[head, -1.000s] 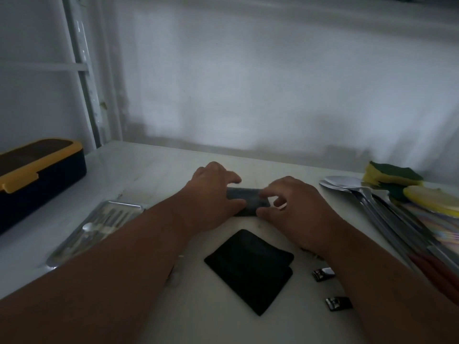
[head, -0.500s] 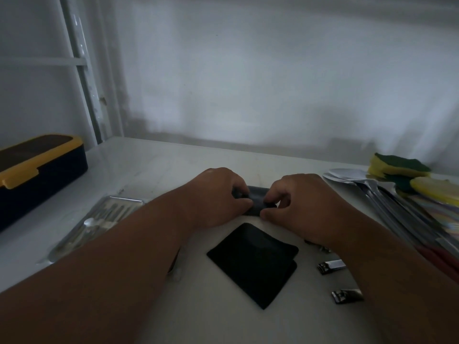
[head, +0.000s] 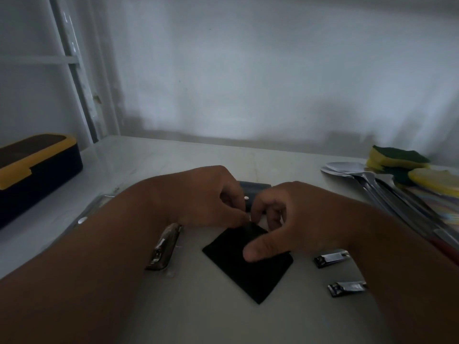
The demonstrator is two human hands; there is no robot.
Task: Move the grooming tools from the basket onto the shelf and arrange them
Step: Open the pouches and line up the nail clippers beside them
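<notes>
A flat black pouch (head: 250,271) lies on the white shelf (head: 198,160) in front of me. My left hand (head: 208,197) pinches the pouch's far corner with its fingertips. My right hand (head: 290,219) curls its fingers at the same corner, its thumb resting over the pouch's top. Just behind the hands lies a dark grey case (head: 255,187), partly hidden. A large nail clipper (head: 164,247) lies beside my left forearm. Two small nail clippers (head: 330,258) (head: 346,288) lie to the right of the pouch. No basket shows.
A clear tray of metal tools (head: 98,203) lies mostly hidden under my left arm. A black box with a yellow lid (head: 32,170) stands at the far left. Spoons (head: 357,171) and yellow-green sponges (head: 397,158) crowd the right end. The wall closes the back.
Both hands have drawn back from the grey case to the black pouch's far corner. The large nail clipper now shows beside my left forearm.
</notes>
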